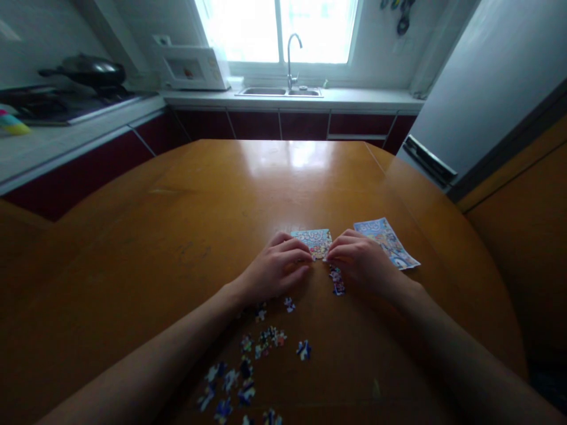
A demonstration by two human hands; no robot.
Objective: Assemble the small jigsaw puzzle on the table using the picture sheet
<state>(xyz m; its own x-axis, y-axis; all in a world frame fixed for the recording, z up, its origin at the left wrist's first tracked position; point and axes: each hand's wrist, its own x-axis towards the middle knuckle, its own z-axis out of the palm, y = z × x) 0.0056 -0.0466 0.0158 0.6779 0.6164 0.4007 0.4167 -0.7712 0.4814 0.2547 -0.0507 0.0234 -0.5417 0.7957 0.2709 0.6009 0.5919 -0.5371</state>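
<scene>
An assembled section of a jigsaw puzzle [315, 238] lies flat on the wooden table, its lower edge ragged. My left hand [281, 267] rests over its left side, fingers stretched toward the lower edge and thumb apart. At the lower right corner, my right hand [364, 260] has its fingertips pressed together on a small pale puzzle piece, partly hidden by the fingers. Just below that hand is a short strip of joined pieces [337, 281]. A single loose piece [289, 304] lies below my left hand, and a blue and white piece [303, 350] sits nearer me.
A printed picture sheet [394, 245] lies beside my right hand. Several loose puzzle pieces [230, 381] are scattered near my left forearm. Beyond the round-ended table [212, 195] stand a sink [266, 91], a microwave [195, 68], a stove with a pan [91, 71] and a fridge [482, 77].
</scene>
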